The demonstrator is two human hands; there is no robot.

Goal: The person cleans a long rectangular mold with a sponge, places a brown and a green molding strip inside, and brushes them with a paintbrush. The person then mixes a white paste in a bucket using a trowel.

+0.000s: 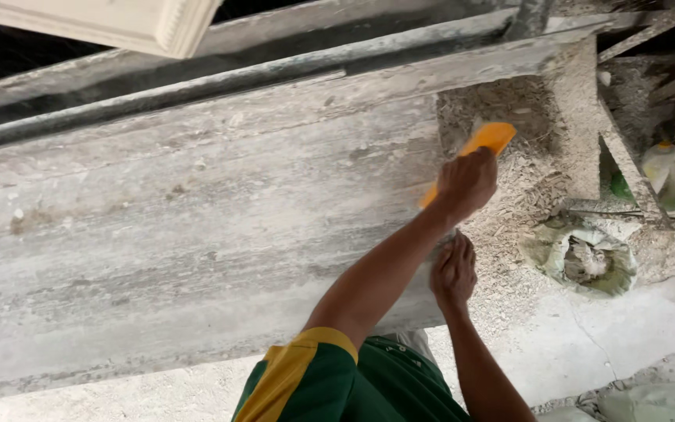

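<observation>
Left hand [466, 184] grips orange scraper [487, 139] above slab [197, 234]; right hand [453, 272] grasps slab edge.

Left hand [466, 184] grips orange brush [487, 139]; right hand [453, 271] touches dusty slab [197, 227].

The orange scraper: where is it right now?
In the head view, the orange scraper sits upper right of centre, gripped by the left hand at the dusty slab's right end, above the debris pile.

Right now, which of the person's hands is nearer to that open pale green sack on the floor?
Right. The right hand rests at the dusty slab's near corner, just left of the sack; the left hand is higher up, gripping the orange tool.
</observation>
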